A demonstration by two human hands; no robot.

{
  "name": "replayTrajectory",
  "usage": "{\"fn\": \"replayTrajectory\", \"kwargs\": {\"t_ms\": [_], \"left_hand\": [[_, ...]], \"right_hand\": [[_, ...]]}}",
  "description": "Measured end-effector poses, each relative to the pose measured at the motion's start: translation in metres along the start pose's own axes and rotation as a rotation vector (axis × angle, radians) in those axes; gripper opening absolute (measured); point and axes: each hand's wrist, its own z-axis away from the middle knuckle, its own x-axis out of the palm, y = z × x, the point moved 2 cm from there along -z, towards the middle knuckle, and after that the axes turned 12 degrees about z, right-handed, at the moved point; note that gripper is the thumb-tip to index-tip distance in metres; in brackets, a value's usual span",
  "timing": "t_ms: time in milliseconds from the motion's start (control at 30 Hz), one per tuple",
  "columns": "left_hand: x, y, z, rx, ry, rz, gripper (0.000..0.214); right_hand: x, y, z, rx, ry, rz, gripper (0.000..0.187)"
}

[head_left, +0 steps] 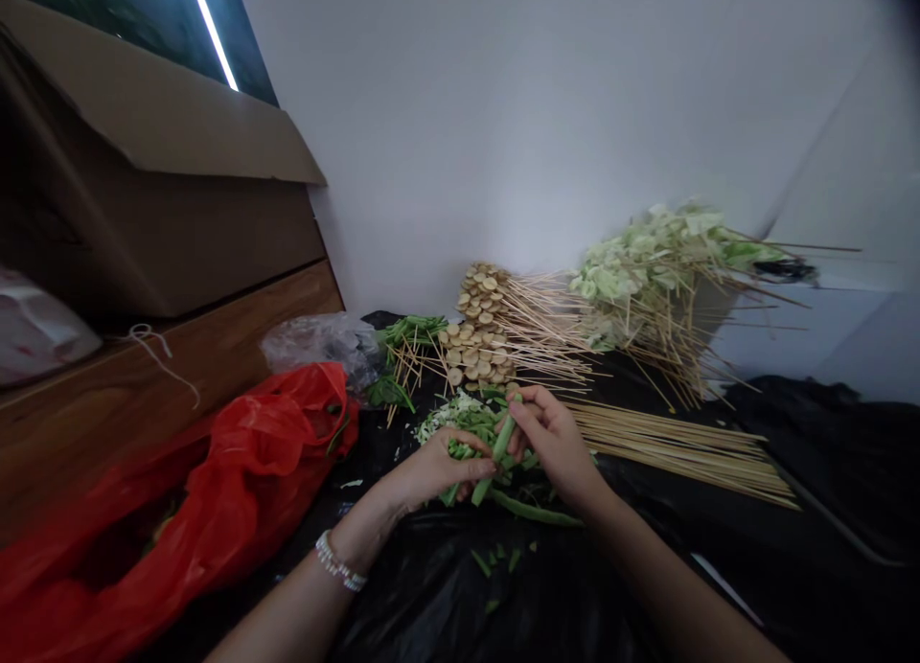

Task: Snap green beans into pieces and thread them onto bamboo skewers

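Between my two hands is a flat green bean pod (pixel 504 437), held at a slant. My left hand (pixel 452 462) pinches its lower part, thumb pointing right; a beaded bracelet sits on that wrist. My right hand (pixel 550 433) has closed its thumb and fingers around the upper part. Beneath and behind both hands lies a heap of green bean pieces (pixel 471 417), partly hidden by them. One long pod (pixel 536 510) stretches out below my right hand. A few small green scraps (pixel 495 558) are scattered on the black plastic sheet (pixel 431 601) nearer to me.
Bare bamboo skewers (pixel 682 447) lie right of my hands. Behind stand skewered pale slices (pixel 478 352), skewered cabbage-like leaves (pixel 654 251) and skewered greens (pixel 417 332). A red plastic bag (pixel 244 471), clear bag (pixel 323 347) and cardboard box (pixel 179 222) are at left; a white wall (pixel 467 117) rises behind.
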Motion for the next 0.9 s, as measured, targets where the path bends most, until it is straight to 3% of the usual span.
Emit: {"fn": "replayTrajectory", "kwargs": {"t_ms": [233, 533, 667, 767, 900], "left_hand": [[-0.002, 0.007, 0.000, 0.098, 0.011, -0.056, 0.036], [0.004, 0.012, -0.001, 0.268, 0.278, 0.005, 0.037], [-0.008, 0.016, -0.004, 0.301, 0.374, 0.260, 0.034], [-0.019, 0.020, -0.007, 0.286, 0.362, 0.512, 0.028], [-0.021, 0.020, -0.010, 0.173, 0.268, 0.665, 0.024]], "right_hand": [[-0.008, 0.005, -0.004, -0.014, 0.112, 0.062, 0.034], [-0.004, 0.009, -0.002, -0.059, 0.257, -0.018, 0.029], [-0.006, 0.009, -0.002, -0.076, 0.324, -0.058, 0.028], [-0.015, 0.010, -0.005, -0.078, 0.368, -0.111, 0.029], [-0.017, 0.009, -0.008, 0.021, 0.188, -0.134, 0.031]]}}
